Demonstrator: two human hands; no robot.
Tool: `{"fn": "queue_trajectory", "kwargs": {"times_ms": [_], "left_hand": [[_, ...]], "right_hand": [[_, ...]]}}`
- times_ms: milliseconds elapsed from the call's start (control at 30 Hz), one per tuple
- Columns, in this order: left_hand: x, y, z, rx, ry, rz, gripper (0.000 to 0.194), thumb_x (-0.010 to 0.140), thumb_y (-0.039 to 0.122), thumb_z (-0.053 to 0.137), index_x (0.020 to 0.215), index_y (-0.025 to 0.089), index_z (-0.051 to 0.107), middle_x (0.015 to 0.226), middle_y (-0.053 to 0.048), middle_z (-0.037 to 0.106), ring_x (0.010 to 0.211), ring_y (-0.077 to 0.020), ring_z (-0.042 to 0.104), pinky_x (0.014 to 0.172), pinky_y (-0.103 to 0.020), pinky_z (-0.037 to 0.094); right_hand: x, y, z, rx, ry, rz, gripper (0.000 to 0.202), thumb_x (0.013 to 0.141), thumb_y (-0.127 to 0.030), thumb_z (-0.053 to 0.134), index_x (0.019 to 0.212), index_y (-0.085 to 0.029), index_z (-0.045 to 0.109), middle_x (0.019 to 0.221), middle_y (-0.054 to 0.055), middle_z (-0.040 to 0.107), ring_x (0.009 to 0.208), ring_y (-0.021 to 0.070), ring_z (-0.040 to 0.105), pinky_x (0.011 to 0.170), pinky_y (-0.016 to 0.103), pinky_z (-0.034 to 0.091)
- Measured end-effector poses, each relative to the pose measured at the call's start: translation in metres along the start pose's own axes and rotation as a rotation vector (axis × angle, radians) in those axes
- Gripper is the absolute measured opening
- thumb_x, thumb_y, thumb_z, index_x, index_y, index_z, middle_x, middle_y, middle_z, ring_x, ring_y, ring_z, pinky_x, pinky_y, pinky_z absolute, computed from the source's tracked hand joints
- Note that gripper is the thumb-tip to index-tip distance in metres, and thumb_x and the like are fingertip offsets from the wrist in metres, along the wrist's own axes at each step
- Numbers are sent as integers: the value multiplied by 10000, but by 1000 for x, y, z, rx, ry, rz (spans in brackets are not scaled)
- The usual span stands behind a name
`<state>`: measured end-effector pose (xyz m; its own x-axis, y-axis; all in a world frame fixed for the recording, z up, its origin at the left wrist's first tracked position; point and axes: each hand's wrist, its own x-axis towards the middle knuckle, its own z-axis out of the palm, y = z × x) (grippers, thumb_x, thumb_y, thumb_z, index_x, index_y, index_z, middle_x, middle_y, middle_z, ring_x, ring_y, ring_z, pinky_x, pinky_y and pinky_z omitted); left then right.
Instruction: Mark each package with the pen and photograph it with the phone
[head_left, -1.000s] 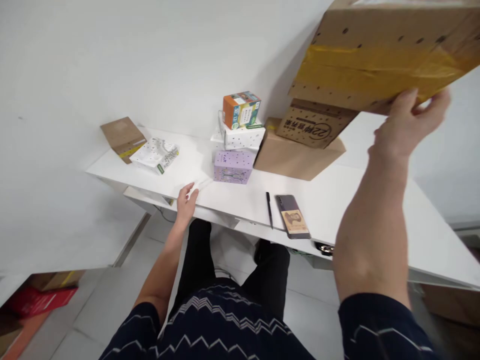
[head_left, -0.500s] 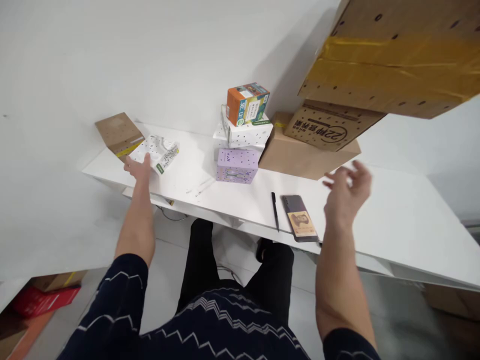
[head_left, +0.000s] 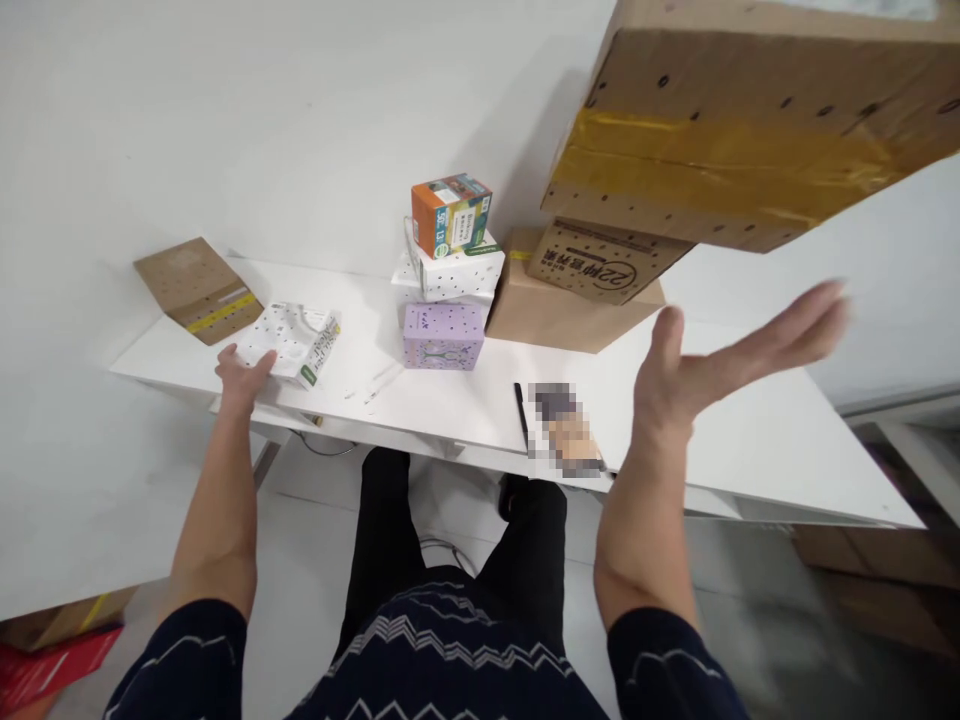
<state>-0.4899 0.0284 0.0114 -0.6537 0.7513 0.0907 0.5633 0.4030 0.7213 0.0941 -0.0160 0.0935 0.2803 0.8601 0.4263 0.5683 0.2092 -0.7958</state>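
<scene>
My left hand (head_left: 246,376) touches the near edge of a white spotted box (head_left: 289,338) at the left of the table, fingers apart. Behind that box a brown carton (head_left: 199,290) leans against the wall. My right hand (head_left: 720,350) is raised over the right part of the table, fingers spread, holding nothing. Mid-table, an orange and blue box (head_left: 451,216) tops white boxes (head_left: 461,272), with a purple box (head_left: 443,337) in front. A large taped carton (head_left: 735,130) rests above a smaller carton (head_left: 604,262) at the upper right.
The white table (head_left: 720,450) runs along the wall. Near its front edge lie a black pen (head_left: 521,415) and a pixelated flat object (head_left: 568,430). A brown box (head_left: 577,325) stands under the smaller carton. Clear slim items (head_left: 382,382) lie left of centre.
My right hand has opened wide, its fingers now stretched to the right. My left hand has shifted to the box's near edge. The whole view has turned slightly, so most things appear further left.
</scene>
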Motion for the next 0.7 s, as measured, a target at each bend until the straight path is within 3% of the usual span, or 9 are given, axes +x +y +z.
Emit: {"fn": "queue_trajectory", "kwargs": {"times_ms": [133,200,267,333,500,600,700], "left_hand": [[-28,9,-4,-57,-3,-109,823,775,424,780,1395,170,302,1382,-108,329,1336,-303,381,1179,-479,305],[-39,12,-6,-61,-16,-99,829,772,427,776,1408,169,311,1390,-107,330,1336,-300,385,1182,-478,299],[-48,13,-7,-55,-48,-85,842,767,440,769,1422,168,315,1402,-115,327,1330,-300,395,1184,-483,294],[-56,10,-8,-62,-71,-61,843,752,447,770,1422,173,340,1411,-124,335,1326,-304,406,1185,-484,298],[-74,-6,-9,-119,-75,-37,853,667,454,808,1390,209,428,1421,-143,372,1319,-339,446,1167,-497,348],[-85,-13,-10,-140,-126,-2,884,655,488,799,1406,217,421,1435,-144,388,1309,-329,468,1160,-501,362],[-97,-17,-10,-174,-180,37,879,660,498,789,1409,230,417,1429,-129,420,1297,-309,483,1144,-486,387]], "right_hand": [[69,-36,-21,-162,-4,-232,552,864,-620,595,1323,-323,520,1405,131,513,1410,422,283,1003,656,381],[95,-49,-21,-245,99,-327,569,877,-588,602,1373,-339,476,1528,108,384,1469,432,87,1063,693,267],[110,-53,-12,-340,202,-350,588,890,-527,614,1409,-303,454,1611,109,220,1469,437,9,1093,699,174],[116,-45,1,-405,202,-321,574,904,-450,607,1416,-236,460,1605,163,174,1450,431,93,1104,680,163],[115,10,29,-432,67,-250,590,845,-353,605,1404,-227,462,1458,187,320,1360,404,331,1057,674,313],[118,37,32,-446,43,-264,664,803,-309,613,1436,-233,427,1445,176,323,1352,400,368,1054,662,354],[118,47,29,-445,34,-290,657,804,-298,609,1434,-237,431,1465,170,307,1376,389,351,1081,641,351]]}}
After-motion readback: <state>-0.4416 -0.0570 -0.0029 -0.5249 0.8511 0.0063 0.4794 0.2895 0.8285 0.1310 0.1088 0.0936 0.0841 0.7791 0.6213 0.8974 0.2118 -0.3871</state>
